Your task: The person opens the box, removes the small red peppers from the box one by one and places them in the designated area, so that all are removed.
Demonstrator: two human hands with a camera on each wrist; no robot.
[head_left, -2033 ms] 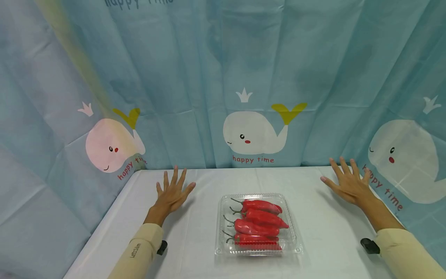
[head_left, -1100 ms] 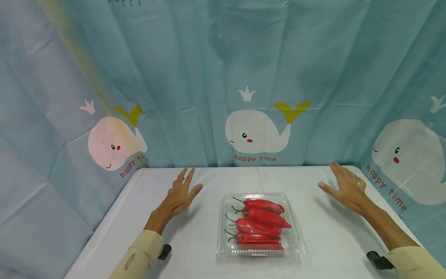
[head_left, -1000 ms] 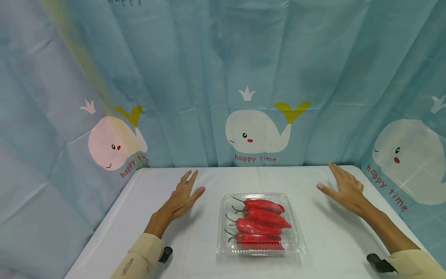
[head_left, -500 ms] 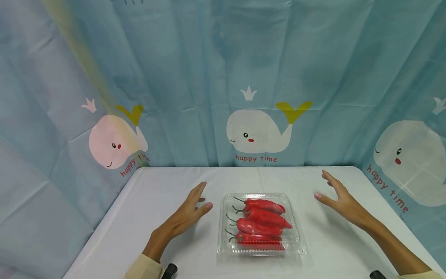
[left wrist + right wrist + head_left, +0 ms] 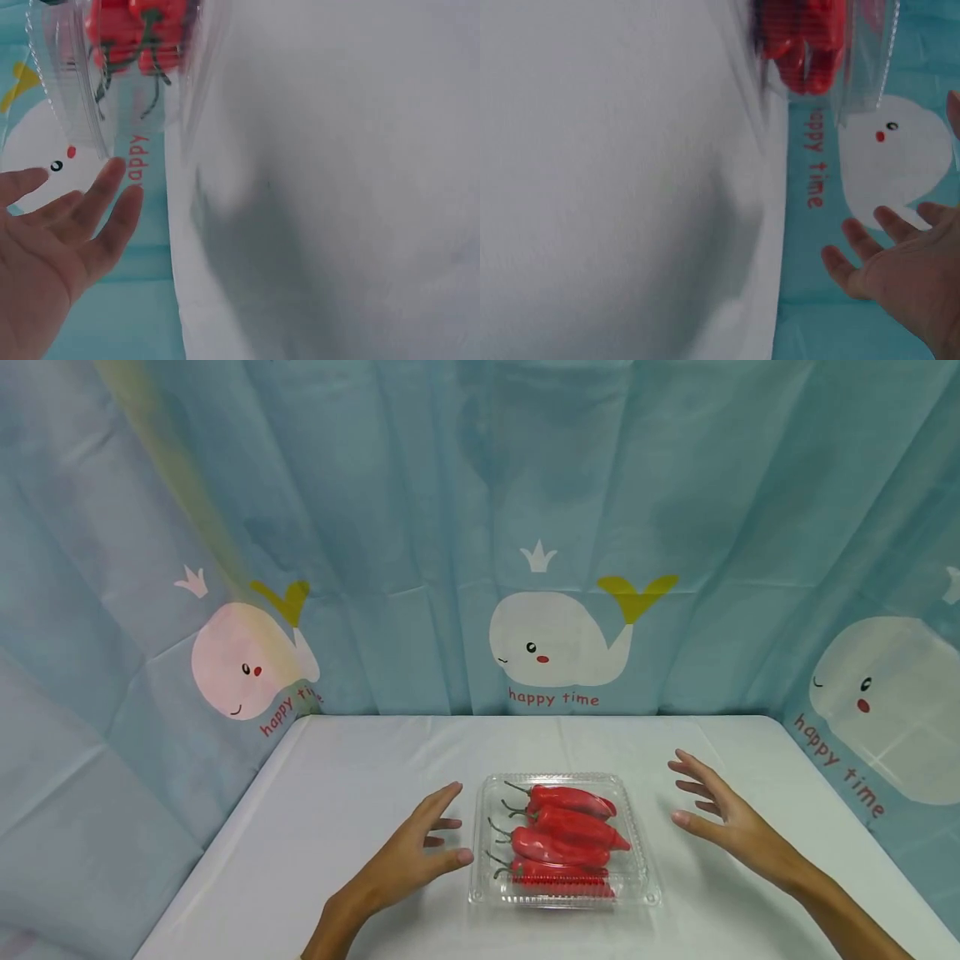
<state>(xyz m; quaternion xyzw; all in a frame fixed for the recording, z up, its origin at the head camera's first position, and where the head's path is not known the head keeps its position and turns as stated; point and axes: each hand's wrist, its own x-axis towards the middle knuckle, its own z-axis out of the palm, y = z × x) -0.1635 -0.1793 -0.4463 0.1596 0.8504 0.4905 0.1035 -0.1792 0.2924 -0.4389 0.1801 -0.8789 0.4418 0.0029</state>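
A clear plastic clamshell box [image 5: 487,893] sits on the table in the head view. Inside it lie several red peppers [image 5: 573,828], stacked in a row with their dark stems to the left. My left hand [image 5: 408,856] is just left of the box, palm turned toward it, thumb and fingertips near its side. On the other side my right hand [image 5: 738,827] faces the box with fingers spread, a wider gap between them. Both hands hold nothing. The left wrist view shows the stem end of the peppers [image 5: 139,30]; the right wrist view shows their tips [image 5: 802,45].
A white cloth covers the table [image 5: 360,760]. Behind and at the sides hangs a light blue curtain [image 5: 405,527] printed with white whales [image 5: 558,639] and the words "happy time". The curtain meets the table's back edge.
Both hands have come inward and nearer to the box from either side, turning from palms down with spread fingers to palms facing each other. The box has stayed in place.
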